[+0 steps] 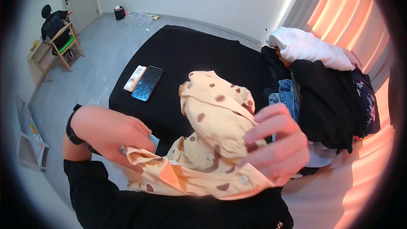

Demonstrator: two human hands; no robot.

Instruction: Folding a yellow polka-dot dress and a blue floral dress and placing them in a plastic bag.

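Note:
A pale yellow shirt (207, 114) with brown dots is held up in front of my body, bunched and folded over itself. My left hand (121, 133), with a dark band on its wrist, pinches one edge of it. On the other side my right hand (277, 146) has its fingers curled over the cloth close to a light button (243, 180); it is slightly blurred, and its thumb is hidden. The shirt's upper part flops forward over a black-covered surface (186, 51), and its lower edge lies against my black top.
A dark phone (147, 84) and a white oblong item (135, 78) lie on the black cover. To the right is a clothes pile with a white garment (313, 51), jeans (286, 97) and a black garment (324, 101), beside curtains (339, 12). A person (57, 27) sits far left.

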